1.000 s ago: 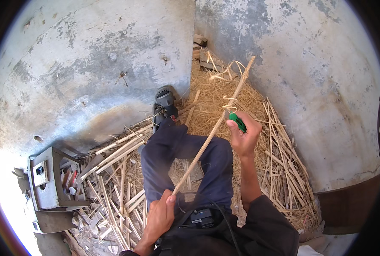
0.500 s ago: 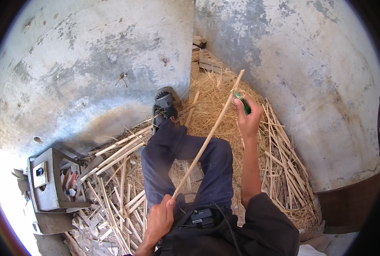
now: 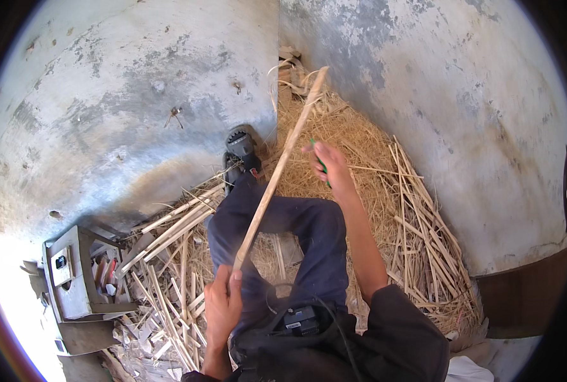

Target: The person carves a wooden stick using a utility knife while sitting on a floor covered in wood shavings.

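My left hand is closed around the lower end of a long pale wooden stick. The stick slants up and away over my legs, and its far end, with a thin curl beside it, reaches above the shavings. My right hand is to the right of the stick's upper half, apart from it. Its fingers are closed on a small green tool, slightly blurred; its working end cannot be made out.
Fine shavings are heaped in the corner between two worn walls. Split sticks lie at the right, and more sticks at the left. A small wooden stool lies on its side at the left, with scraps inside.
My right hand has moved left and slightly down, away from the stick's far end. The stick has shifted left and its far end has risen; my left hand moved slightly left with it.
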`<state>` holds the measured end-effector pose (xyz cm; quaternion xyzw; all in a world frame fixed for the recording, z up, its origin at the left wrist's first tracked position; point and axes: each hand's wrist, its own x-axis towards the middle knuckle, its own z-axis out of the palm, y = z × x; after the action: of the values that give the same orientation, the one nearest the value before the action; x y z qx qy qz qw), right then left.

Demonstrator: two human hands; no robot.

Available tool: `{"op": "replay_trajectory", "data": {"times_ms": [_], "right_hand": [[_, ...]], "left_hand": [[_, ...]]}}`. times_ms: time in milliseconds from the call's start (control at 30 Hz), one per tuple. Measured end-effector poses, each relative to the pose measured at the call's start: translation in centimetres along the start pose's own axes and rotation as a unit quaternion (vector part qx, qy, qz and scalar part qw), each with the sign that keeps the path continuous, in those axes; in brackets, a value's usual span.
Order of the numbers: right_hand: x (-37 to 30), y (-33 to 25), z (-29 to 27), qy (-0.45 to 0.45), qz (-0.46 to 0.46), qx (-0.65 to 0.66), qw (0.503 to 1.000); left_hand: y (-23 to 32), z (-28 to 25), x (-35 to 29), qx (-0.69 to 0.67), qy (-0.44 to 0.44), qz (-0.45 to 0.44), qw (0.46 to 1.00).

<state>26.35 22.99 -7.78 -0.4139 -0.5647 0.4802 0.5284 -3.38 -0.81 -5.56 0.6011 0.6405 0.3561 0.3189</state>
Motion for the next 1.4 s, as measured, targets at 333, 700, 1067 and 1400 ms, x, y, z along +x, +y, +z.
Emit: {"op": "replay_trajectory", "data": {"times_ms": [333,700,1067,1400], "right_hand": [[7.0,2.6,6.9,-0.107,0.176,0.213,0.955],[6.7,2.0,10.7,-0.209,0.214,0.276,0.913],[4.9,5.0,9.9,-0.170,0.294,0.332,0.880],[0.9,6.9,3.4,0.022,0.217,0.279,0.935]], "left_hand": [[2.5,2.5,2.8,-0.027,-0.187,0.141,0.972],[-0.9,5.1,5.6,0.064,-0.170,0.166,0.969],[-1.2,2.6,5.9,0.144,0.054,0.133,0.979],[0.3,-2.7,3.9,-0.100,0.037,0.036,0.994]]}}
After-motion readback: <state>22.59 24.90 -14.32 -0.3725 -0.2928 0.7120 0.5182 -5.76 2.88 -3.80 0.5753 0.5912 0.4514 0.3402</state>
